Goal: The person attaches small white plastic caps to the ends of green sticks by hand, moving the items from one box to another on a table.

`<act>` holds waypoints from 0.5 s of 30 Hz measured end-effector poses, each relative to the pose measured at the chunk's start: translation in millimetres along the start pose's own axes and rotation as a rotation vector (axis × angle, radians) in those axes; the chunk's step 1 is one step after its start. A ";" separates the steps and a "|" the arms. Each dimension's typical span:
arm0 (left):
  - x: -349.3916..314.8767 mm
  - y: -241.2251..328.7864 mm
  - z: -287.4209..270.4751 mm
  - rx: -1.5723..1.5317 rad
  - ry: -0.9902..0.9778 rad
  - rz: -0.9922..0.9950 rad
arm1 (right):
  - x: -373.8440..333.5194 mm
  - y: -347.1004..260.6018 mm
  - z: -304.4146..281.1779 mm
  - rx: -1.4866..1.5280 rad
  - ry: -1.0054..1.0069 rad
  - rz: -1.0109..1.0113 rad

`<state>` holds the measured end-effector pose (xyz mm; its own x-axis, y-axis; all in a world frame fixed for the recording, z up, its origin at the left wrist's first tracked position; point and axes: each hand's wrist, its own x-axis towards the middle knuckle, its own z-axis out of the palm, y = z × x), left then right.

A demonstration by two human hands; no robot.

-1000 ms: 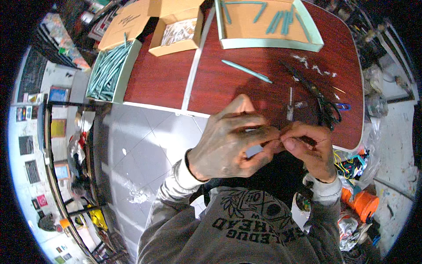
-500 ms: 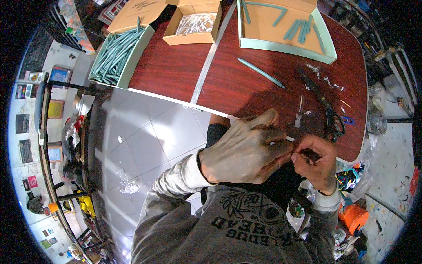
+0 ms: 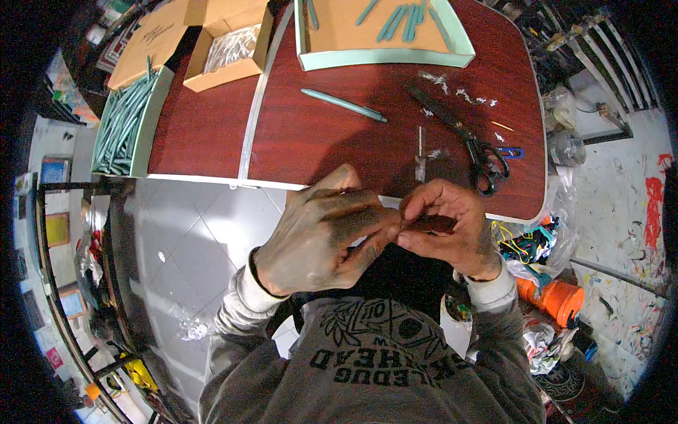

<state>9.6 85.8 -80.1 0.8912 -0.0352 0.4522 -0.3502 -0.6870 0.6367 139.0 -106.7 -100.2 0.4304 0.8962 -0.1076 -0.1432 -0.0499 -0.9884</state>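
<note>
Just off the table's near edge, my left hand [image 3: 325, 244] and my right hand [image 3: 450, 230] meet at the fingertips. Both are closed in a pinch, and whatever sits between them is hidden by the fingers. Beyond them on the dark red table [image 3: 205, 134] lies a teal pen [image 3: 344, 105], angled. Black scissors [image 3: 464, 132] rest farther right, handles toward my right hand. A narrow clear plastic strip [image 3: 420, 166] with a thin white stick lies between the scissors and my hands.
A box [image 3: 158, 120] full of teal pens stands at left. Beside it, a brown box [image 3: 226, 76] holds white sticks. A pale green tray box [image 3: 388, 61] with several teal pieces is at the back. White scraps [image 3: 462, 95] and a blue clip [image 3: 512, 152] lie right.
The view has shifted, so table and boxes appear farther left and higher. My hands stay together. A small white piece visible between them earlier is now out of sight.
</note>
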 end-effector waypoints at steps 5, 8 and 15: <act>-0.6 2.4 -1.9 -0.019 0.112 -0.099 | -2.3 -11.2 24.1 -0.051 0.200 -0.162; -1.8 2.5 -2.0 -0.003 0.130 -0.114 | -0.6 -5.3 26.8 -0.120 0.213 -0.294; -4.0 2.6 -4.6 0.027 0.140 -0.117 | -2.1 -5.4 19.6 0.195 0.077 -0.067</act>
<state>3.8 87.5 -77.4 0.8760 0.1462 0.4596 -0.2368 -0.6998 0.6740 121.4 -99.7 -92.5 0.5104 0.8580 -0.0574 -0.2786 0.1018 -0.9550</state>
